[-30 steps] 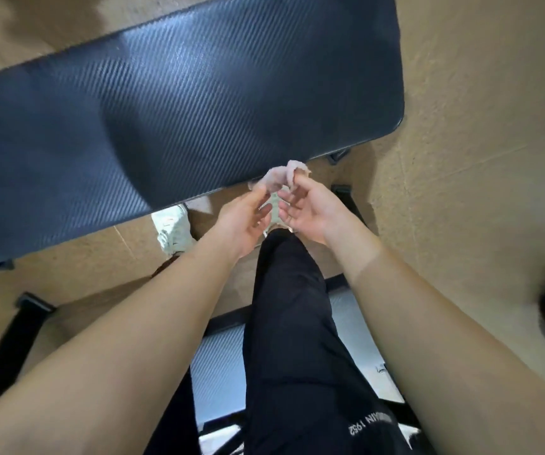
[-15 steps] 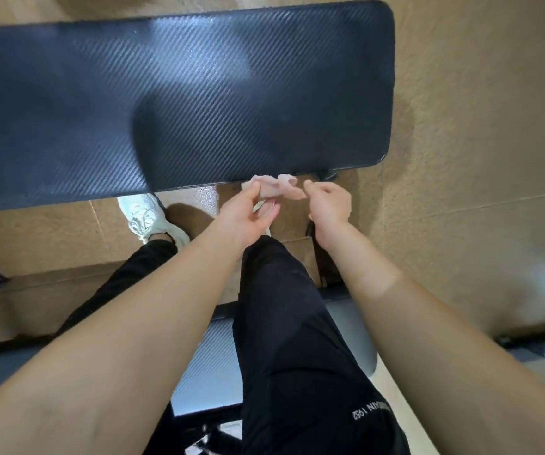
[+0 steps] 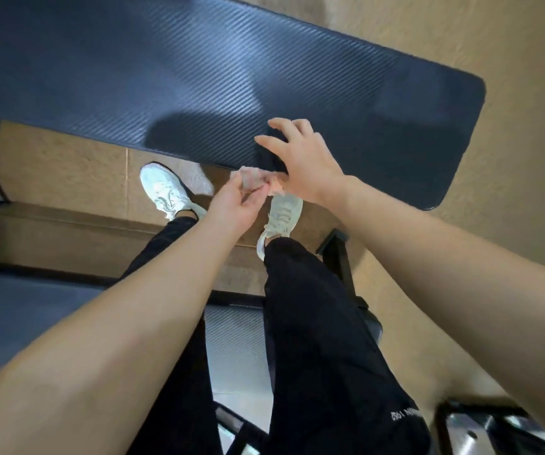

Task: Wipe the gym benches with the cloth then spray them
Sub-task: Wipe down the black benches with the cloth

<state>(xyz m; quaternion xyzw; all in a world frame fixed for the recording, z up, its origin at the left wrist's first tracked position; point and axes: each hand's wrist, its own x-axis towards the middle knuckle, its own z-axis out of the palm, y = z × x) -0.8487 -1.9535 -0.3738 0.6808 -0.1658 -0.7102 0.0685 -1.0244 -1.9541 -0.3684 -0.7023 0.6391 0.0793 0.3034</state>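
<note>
Cloth [image 3: 254, 181] pinched in left hand [image 3: 235, 209] | right hand [image 3: 301, 163] splayed over bench [image 3: 166, 77]

Both forearms reach forward, left grip [image 3: 235, 208] pinching the cloth [image 3: 254, 181], right grip [image 3: 300, 159] splayed palm-down.

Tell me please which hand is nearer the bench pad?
Right. The right hand is over the near edge of the bench pad; the left hand is short of it, pinching the cloth.

I view a gym: a long black padded bench with ribbed vinyl top [image 3: 199, 77] above a tan speckled floor [image 3: 511, 44].
</note>
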